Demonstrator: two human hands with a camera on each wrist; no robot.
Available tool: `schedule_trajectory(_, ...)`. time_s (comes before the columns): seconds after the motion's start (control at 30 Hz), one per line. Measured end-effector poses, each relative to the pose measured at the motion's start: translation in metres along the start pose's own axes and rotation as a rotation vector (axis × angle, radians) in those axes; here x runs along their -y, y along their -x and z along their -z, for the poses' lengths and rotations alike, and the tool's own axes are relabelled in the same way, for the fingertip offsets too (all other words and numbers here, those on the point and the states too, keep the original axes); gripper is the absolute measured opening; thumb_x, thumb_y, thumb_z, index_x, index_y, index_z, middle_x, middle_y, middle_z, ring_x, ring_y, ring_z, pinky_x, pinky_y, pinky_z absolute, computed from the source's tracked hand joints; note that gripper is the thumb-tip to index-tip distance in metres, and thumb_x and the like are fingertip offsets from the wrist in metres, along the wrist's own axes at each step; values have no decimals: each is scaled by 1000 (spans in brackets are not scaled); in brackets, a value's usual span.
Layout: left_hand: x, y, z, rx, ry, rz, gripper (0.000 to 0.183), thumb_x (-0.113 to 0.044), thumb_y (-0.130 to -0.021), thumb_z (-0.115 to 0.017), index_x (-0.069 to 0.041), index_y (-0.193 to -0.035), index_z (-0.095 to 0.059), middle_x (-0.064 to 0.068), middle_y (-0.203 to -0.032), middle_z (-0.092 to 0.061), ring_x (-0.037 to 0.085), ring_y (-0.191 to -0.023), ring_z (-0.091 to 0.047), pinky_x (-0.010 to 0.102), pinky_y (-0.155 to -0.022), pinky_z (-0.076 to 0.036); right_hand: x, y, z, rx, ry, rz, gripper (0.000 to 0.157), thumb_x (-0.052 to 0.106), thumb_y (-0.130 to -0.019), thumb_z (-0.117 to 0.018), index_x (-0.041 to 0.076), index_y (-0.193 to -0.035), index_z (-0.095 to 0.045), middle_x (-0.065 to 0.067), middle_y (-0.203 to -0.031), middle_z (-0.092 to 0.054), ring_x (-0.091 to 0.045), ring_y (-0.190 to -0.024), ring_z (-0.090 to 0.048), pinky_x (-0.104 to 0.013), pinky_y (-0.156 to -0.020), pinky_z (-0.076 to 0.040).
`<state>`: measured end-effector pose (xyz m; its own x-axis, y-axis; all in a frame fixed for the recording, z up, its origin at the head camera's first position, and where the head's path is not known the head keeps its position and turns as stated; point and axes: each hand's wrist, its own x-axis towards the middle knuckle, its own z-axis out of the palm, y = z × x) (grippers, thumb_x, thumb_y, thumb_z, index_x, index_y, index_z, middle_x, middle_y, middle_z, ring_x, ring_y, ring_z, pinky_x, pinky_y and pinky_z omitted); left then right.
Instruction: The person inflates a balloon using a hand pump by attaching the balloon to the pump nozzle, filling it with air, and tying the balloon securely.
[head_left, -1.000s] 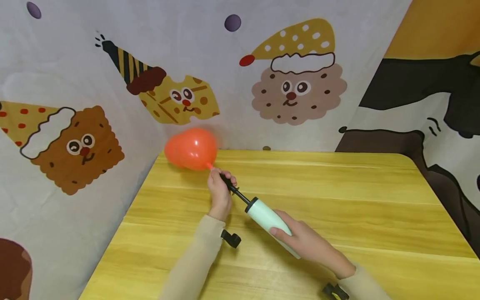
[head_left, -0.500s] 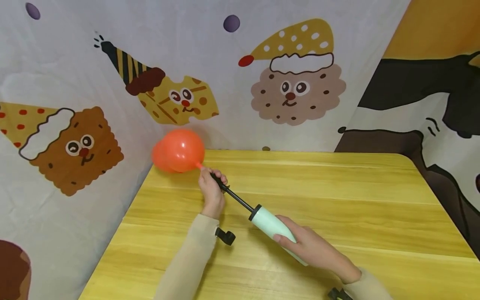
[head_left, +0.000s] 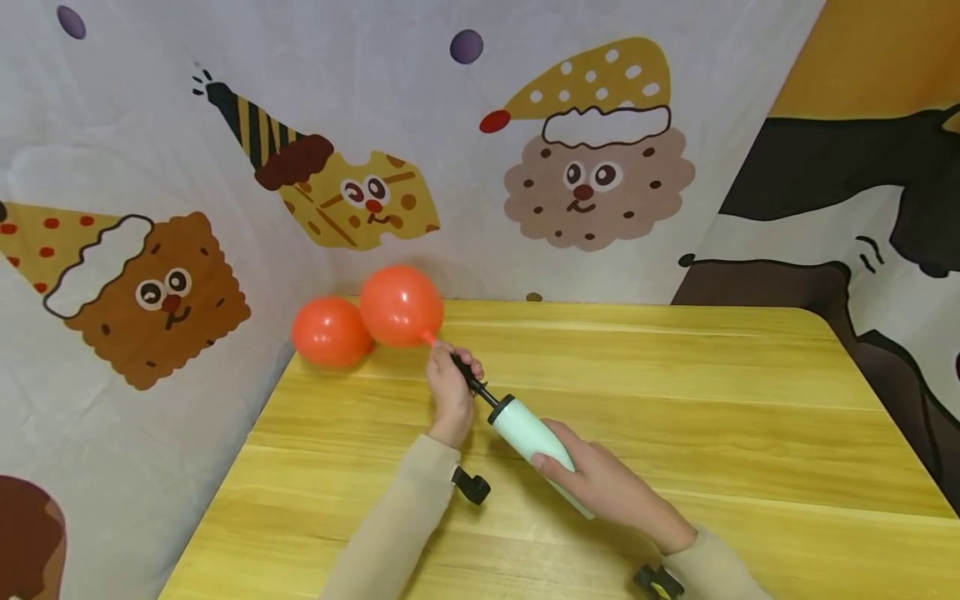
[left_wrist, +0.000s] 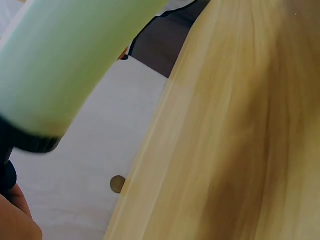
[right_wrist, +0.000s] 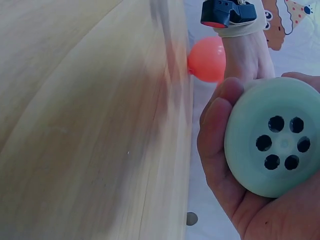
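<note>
My left hand (head_left: 452,392) grips the black nozzle end of a balloon pump, its thumb at the neck of a red balloon (head_left: 402,307). The balloon is round, inflated and fitted on the nozzle. My right hand (head_left: 611,485) wraps around the pump's mint-green barrel (head_left: 528,433); a short length of black rod shows between barrel and nozzle. In the right wrist view the barrel's holed end cap (right_wrist: 284,142) sits in the curled palm. A second inflated red balloon (head_left: 332,333) rests at the table's back left corner, beside the first. The left wrist view shows mostly the barrel (left_wrist: 70,65).
The wooden table (head_left: 712,400) reaches back to a white cloth wall (head_left: 465,208) printed with cartoon biscuits. The wall cloth also runs along the table's left side. A black camera mount (head_left: 471,485) sits on the left wrist.
The pump rod lengthened, then slid back into the barrel. My left hand went left with its balloon, then right again. The second balloon, earlier mostly hidden behind it, now shows separately on the left.
</note>
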<state>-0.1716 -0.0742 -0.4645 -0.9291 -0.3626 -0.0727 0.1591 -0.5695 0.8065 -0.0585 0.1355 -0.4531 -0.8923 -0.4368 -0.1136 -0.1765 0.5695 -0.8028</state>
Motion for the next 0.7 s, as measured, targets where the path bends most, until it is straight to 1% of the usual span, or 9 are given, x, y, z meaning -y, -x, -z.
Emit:
schedule_trajectory(0.1,4,4,-3,10,1,7,35,-28,-116,-29,-11,-89,-44,1,-69,-53,12,-51,-51,22,-49,-46,2,-4,-1,2,-19,-12,61,50,-106,-55,18,-155,-41,-7,-101,-68,-15,-74,-63,-34,-59,-53)
schedule_trajectory(0.27,9,11,-6,25,-12,31,34,-28,-116,-29,-11,-90,-44,1,-70,-53,11,-51,-52,22,-50,-47,5,-11,-3,-1,-51,-23,63,53,-106,-54,18,-156,-40,-7,-99,-68,-15,-71,-64,-36,-56,-54)
schedule_trajectory(0.4,10,11,-7,31,-26,31,35,-28,-116,-30,-11,-89,-45,0,-69,-53,11,-51,-52,22,-50,-47,6,-14,-5,-9,-55,-18,62,52,-106,-54,19,-156,-40,-8,-101,-68,-15,-72,-64,-35,-56,-54)
schedule_trajectory(0.53,3,5,-9,50,-33,-11,36,-28,-116,-29,-11,-88,-45,0,-69,-53,11,-50,-52,22,-50,-46,8,-14,-4,-18,-77,-7,60,51,-106,-53,22,-157,-40,-7,-102,-68,-16,-73,-64,-36,-57,-54)
schedule_trajectory(0.7,-13,-5,-14,65,-14,-58,36,-25,-115,-29,-12,-86,-44,1,-67,-53,12,-49,-52,23,-48,-47,12,-7,2,-25,-99,-4,61,50,-106,-54,23,-158,-38,-11,-110,-68,-18,-78,-65,-36,-59,-55)
